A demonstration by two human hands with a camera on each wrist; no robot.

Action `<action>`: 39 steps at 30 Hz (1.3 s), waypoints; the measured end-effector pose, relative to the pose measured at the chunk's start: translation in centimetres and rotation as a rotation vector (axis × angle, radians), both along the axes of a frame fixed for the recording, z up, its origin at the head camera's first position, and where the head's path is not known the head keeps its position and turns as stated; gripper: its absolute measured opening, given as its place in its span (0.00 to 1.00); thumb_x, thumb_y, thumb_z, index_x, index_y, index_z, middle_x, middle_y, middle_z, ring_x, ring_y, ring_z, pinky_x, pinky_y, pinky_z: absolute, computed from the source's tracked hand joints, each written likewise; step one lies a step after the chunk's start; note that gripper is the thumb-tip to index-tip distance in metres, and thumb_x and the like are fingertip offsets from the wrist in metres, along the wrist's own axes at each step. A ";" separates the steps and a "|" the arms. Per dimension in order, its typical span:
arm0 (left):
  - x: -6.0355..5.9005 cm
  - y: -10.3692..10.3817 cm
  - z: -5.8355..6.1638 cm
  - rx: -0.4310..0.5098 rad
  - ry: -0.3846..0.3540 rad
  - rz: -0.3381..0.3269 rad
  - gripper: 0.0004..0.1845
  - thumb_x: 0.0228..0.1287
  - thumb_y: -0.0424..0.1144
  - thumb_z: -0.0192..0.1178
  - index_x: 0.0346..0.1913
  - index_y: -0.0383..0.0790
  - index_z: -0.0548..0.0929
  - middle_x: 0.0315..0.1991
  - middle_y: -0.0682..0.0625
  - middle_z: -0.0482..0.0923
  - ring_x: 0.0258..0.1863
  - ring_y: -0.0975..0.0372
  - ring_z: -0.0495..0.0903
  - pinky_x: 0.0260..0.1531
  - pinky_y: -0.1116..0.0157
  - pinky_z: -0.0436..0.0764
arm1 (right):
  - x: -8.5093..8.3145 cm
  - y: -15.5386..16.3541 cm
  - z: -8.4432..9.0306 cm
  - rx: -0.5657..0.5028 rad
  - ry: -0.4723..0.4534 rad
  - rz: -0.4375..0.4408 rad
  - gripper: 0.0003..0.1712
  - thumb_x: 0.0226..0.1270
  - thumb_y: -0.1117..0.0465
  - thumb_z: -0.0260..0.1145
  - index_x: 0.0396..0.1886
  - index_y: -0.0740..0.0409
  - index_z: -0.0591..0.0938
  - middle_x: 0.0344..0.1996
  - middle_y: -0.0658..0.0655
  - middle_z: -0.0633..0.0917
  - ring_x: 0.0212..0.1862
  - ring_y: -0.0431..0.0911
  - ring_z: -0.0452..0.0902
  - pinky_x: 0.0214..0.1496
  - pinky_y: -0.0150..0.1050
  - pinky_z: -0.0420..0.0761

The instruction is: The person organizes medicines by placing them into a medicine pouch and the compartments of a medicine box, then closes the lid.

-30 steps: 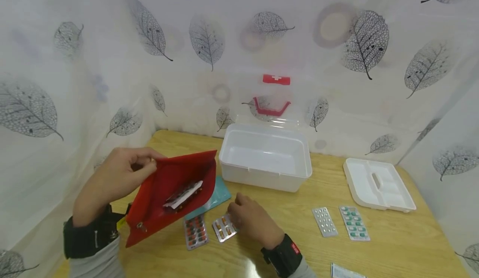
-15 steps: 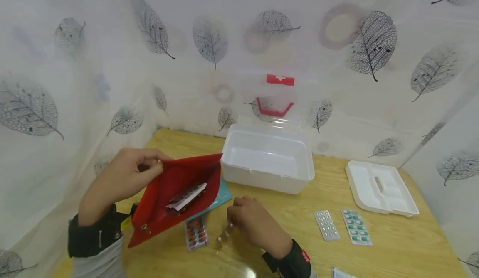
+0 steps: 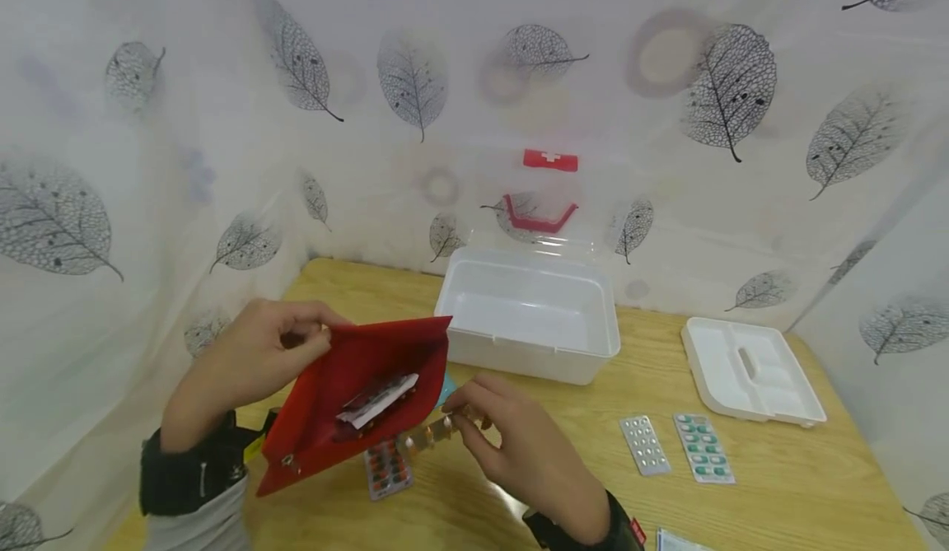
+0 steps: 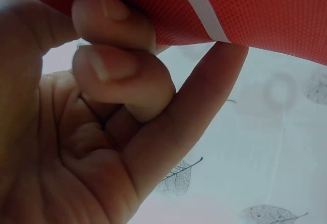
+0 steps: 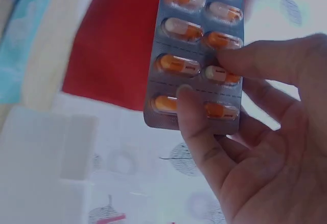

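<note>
My left hand (image 3: 259, 361) pinches the top edge of a red pouch (image 3: 319, 444), which gapes open toward me. Inside the pouch lies a white-edged pack (image 3: 378, 401). In the left wrist view the fingers (image 4: 122, 75) curl at the red fabric's edge, beside a white strip. My right hand (image 3: 526, 448) pinches a blister pack of orange-and-white capsules (image 3: 430, 434) by one end, its other end right at the pouch's lower edge. The right wrist view shows this capsule pack (image 5: 196, 60) between thumb and fingers. A blister pack of red-and-black capsules (image 3: 388, 469) lies below the pouch.
An open white box (image 3: 526, 353) with a clear lid stands at the back. A white tray (image 3: 752, 370) lies at right. Two blister packs, one silver (image 3: 645, 445) and one with green capsules (image 3: 704, 449), lie nearer. A blue packet (image 3: 446, 388) is partly behind the pouch.
My right hand has picked the orange capsule blister pack up off the table and moved it up and left to the pouch. The left hand with the pouch has shifted slightly right.
</note>
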State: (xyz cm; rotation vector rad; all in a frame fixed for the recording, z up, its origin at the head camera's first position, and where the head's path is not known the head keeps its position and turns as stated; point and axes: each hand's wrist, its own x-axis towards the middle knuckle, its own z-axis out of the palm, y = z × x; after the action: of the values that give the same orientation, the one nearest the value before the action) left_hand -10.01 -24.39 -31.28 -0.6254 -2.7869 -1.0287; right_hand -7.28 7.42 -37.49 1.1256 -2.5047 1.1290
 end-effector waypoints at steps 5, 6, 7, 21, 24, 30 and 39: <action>0.1 0.2 0.0 0.002 -0.009 -0.003 0.14 0.67 0.27 0.56 0.45 0.45 0.88 0.20 0.63 0.77 0.25 0.67 0.80 0.27 0.67 0.79 | 0.1 -1.0 1.2 -0.099 0.029 -0.022 0.08 0.69 0.65 0.68 0.44 0.48 0.84 0.41 0.39 0.81 0.42 0.33 0.78 0.45 0.32 0.82; 0.1 0.3 0.0 0.001 -0.009 -0.005 0.14 0.67 0.27 0.56 0.45 0.45 0.88 0.20 0.63 0.77 0.25 0.68 0.80 0.27 0.67 0.79 | 0.1 -1.2 1.4 -0.107 0.047 -0.027 0.08 0.69 0.65 0.68 0.44 0.48 0.84 0.41 0.40 0.81 0.43 0.33 0.78 0.47 0.32 0.82; 0.1 0.3 0.0 0.001 -0.008 -0.008 0.14 0.67 0.27 0.56 0.45 0.45 0.88 0.21 0.63 0.78 0.26 0.68 0.80 0.27 0.67 0.79 | 0.1 -1.5 1.5 -0.110 0.063 -0.032 0.09 0.69 0.65 0.68 0.44 0.47 0.84 0.42 0.40 0.81 0.45 0.33 0.79 0.47 0.31 0.81; 0.0 1.2 0.1 0.068 -0.042 -0.089 0.15 0.65 0.26 0.55 0.44 0.45 0.88 0.24 0.59 0.80 0.24 0.67 0.80 0.28 0.67 0.81 | -0.5 -5.1 -0.5 -0.116 0.023 -0.071 0.09 0.69 0.70 0.64 0.43 0.52 0.82 0.43 0.46 0.79 0.45 0.37 0.74 0.45 0.31 0.79; 0.1 1.5 -0.1 0.079 -0.029 -0.104 0.15 0.64 0.25 0.55 0.43 0.45 0.89 0.23 0.61 0.78 0.24 0.68 0.78 0.28 0.67 0.81 | -0.6 -5.6 -0.9 -0.110 0.022 -0.052 0.11 0.69 0.72 0.62 0.42 0.52 0.80 0.43 0.47 0.79 0.46 0.38 0.74 0.47 0.32 0.79; 0.1 1.8 -0.5 0.061 -0.014 -0.101 0.17 0.62 0.25 0.56 0.40 0.49 0.88 0.18 0.64 0.72 0.21 0.69 0.74 0.24 0.67 0.78 | -0.7 -6.4 -2.0 -0.083 0.024 0.000 0.12 0.69 0.72 0.62 0.46 0.53 0.81 0.46 0.48 0.80 0.51 0.38 0.76 0.52 0.29 0.79; 0.0 2.1 -0.3 0.038 -0.001 -0.130 0.16 0.61 0.25 0.56 0.41 0.49 0.88 0.18 0.65 0.71 0.20 0.70 0.72 0.25 0.68 0.77 | -1.3 -6.3 -2.4 -0.064 0.053 0.008 0.16 0.67 0.74 0.61 0.44 0.50 0.84 0.48 0.46 0.79 0.54 0.38 0.74 0.56 0.30 0.77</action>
State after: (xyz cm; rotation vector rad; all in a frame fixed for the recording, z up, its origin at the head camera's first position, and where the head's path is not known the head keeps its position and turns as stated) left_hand -10.00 -22.30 -31.56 -0.8108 -2.7515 -1.1031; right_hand -8.53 1.10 -39.94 1.1343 -2.4082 1.1574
